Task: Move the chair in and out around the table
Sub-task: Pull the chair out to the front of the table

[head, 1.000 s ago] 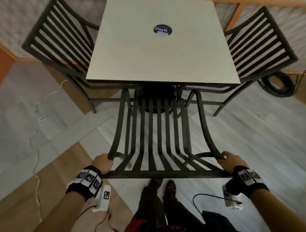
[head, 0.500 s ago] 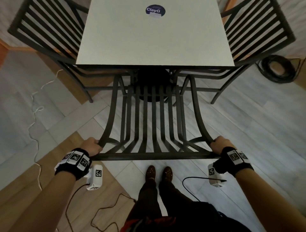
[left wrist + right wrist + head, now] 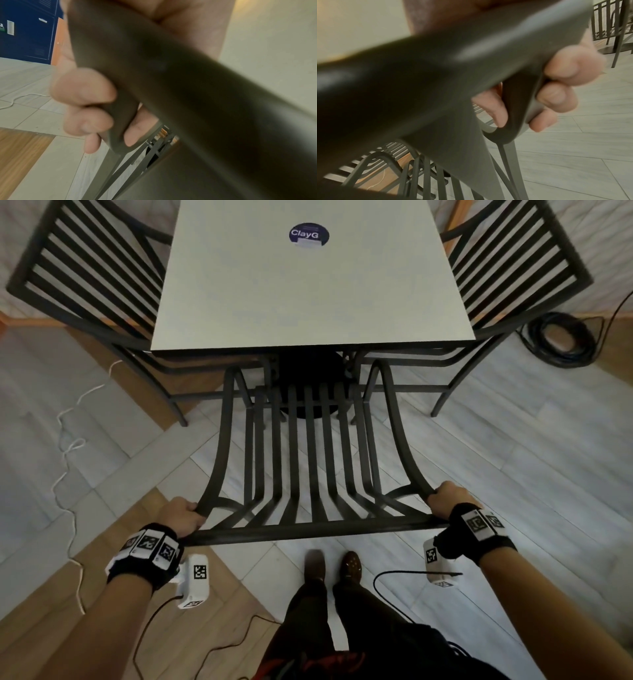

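Now the chair [image 3: 308, 460] sits lower in frame, drawn further out from the table [image 3: 308, 302] (sticker reads "ClayG"); left hand [image 3: 181, 517] and right hand [image 3: 448, 503] grip its top corners.

Hand on the chair

The right hand [image 3: 556, 86] has its fingers [image 3: 556, 97] curled round the dark chair [image 3: 436, 74] frame, above the pale floor [image 3: 573, 155].
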